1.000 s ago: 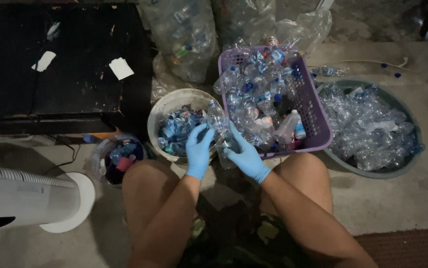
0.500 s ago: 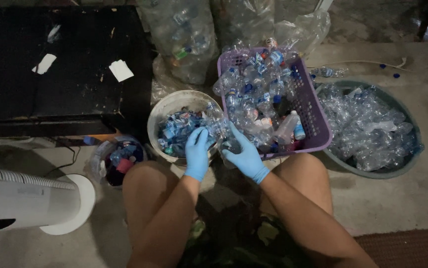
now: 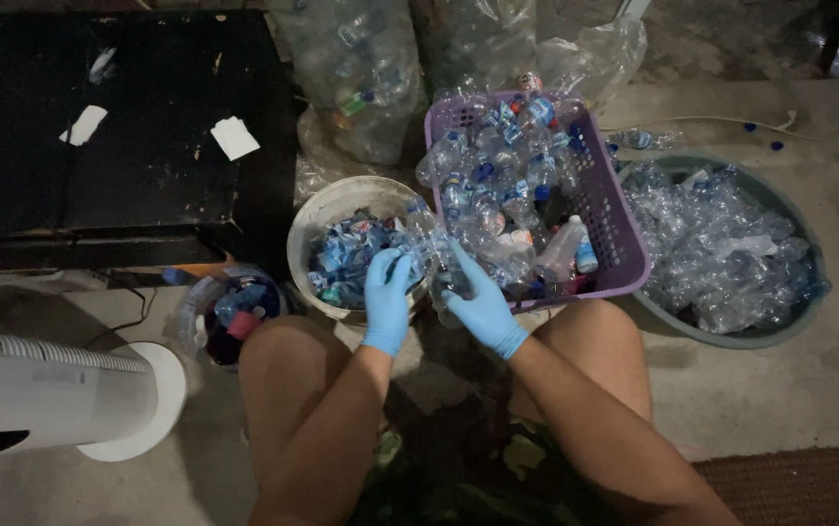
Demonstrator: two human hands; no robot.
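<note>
Your left hand (image 3: pixel 386 297) and right hand (image 3: pixel 479 304), both in thin blue gloves, close together around a clear, crinkled plastic bottle (image 3: pixel 432 255), held between them just over the rim of the round pale bucket (image 3: pixel 304 237) of torn blue labels. The purple slotted basket (image 3: pixel 624 234) beside it brims with glossy bottles.

Head view — steep downward, close over lap
</note>
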